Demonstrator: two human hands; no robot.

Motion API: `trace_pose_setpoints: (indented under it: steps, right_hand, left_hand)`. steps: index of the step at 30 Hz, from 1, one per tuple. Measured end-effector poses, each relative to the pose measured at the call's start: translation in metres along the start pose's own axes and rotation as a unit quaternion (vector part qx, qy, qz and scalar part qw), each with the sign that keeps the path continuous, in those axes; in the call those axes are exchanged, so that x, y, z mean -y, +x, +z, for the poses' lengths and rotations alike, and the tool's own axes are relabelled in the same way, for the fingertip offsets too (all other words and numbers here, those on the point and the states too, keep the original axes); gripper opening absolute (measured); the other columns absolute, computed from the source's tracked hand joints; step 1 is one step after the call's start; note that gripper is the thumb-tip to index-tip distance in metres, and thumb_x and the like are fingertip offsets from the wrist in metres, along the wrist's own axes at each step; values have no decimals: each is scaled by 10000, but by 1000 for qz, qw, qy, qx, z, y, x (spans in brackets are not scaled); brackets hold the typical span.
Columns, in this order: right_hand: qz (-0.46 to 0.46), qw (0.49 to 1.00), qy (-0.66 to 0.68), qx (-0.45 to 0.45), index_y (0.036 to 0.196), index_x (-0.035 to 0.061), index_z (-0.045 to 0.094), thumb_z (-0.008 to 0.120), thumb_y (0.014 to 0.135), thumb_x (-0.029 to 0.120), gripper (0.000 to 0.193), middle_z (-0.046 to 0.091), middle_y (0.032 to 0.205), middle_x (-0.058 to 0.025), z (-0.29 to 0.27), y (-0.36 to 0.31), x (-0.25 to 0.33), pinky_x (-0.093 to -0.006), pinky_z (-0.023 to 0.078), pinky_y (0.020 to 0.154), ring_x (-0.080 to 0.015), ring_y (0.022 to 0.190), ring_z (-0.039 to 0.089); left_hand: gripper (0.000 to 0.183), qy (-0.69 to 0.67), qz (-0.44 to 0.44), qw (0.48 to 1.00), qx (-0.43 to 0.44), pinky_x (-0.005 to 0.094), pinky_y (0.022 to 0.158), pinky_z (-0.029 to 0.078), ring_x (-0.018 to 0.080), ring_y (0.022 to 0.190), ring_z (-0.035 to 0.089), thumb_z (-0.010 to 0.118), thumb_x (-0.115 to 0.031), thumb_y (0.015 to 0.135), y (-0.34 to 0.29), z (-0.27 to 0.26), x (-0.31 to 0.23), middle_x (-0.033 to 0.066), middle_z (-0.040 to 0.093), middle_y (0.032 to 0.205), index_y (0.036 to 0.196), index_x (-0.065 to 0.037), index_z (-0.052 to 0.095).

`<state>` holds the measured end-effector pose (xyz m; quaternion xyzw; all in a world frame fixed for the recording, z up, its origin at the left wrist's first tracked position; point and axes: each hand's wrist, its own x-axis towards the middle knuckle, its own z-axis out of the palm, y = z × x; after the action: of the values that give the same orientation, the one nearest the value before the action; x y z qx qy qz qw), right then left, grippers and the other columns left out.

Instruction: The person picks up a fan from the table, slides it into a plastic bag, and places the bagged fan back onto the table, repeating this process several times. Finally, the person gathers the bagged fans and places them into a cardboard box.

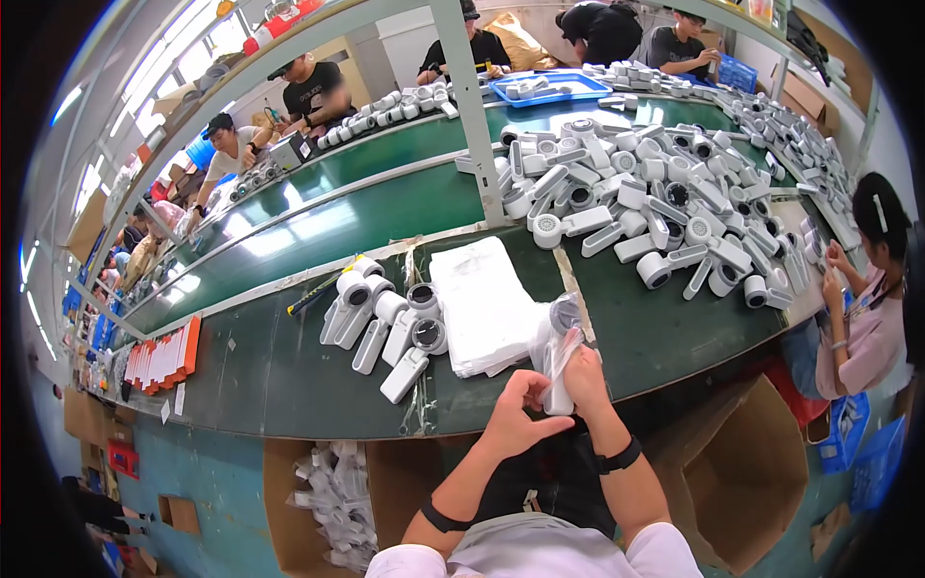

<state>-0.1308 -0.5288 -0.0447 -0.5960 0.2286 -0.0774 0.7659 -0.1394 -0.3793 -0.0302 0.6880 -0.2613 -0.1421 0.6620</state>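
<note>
My right hand (584, 378) is closed round a white round-headed handheld device (557, 397) in a clear plastic bag (552, 354), its head up and its handle toward me. Beside the lower end of the handle is my left hand (518, 416), thumb spread away from its curled fingers, the fingertips close to the bag. Just beyond both hands lies a stack of white plastic bags (482, 308) on the dark green table. To its left is a small group of the same devices (385, 323), some with dark round faces showing.
A large heap of devices (665, 193) covers the right side, where a co-worker (858, 289) sits. Behind runs a green conveyor (385, 197), with a metal post (469, 116). Orange-edged cards (164, 358) lie left. Below stand a carton of bagged devices (337, 501) and an open carton (737, 472).
</note>
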Motion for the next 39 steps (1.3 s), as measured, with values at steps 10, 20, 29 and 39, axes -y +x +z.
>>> trace_pose_setpoints:
  steps: [10,20,29,39]
  right_hand:
    - [-35,991,-130,-15,859,-35,623,400,1023,344,469,606,617,-87,8,-1,9,-358,466,554,-214,575,598]
    - [-228,888,-394,-63,833,41,643,471,941,317,342,636,723,-220,22,-13,10,-499,490,607,-429,688,622]
    - [-512,730,-433,-131,756,87,598,645,758,120,58,523,580,-69,12,-19,9,-377,437,450,-270,500,552]
    - [-87,992,87,-16,1192,18,560,573,952,214,310,637,1046,-52,15,-43,15,-261,488,746,-100,935,580]
  left_hand:
    - [573,-220,-6,972,-86,319,955,441,185,1093,513,689,140,692,2,-15,13,71,444,1182,1171,-39,430]
    - [575,-292,-100,944,-114,339,785,570,189,991,602,672,35,826,5,-14,2,119,535,1191,1317,-1,372]
    - [365,-236,-11,913,-331,235,640,472,104,757,550,632,-21,886,13,-4,3,85,555,1068,1207,11,460]
    - [271,-245,-7,908,-340,259,749,483,129,871,558,596,-72,928,11,-11,1,82,541,1109,1174,-9,503]
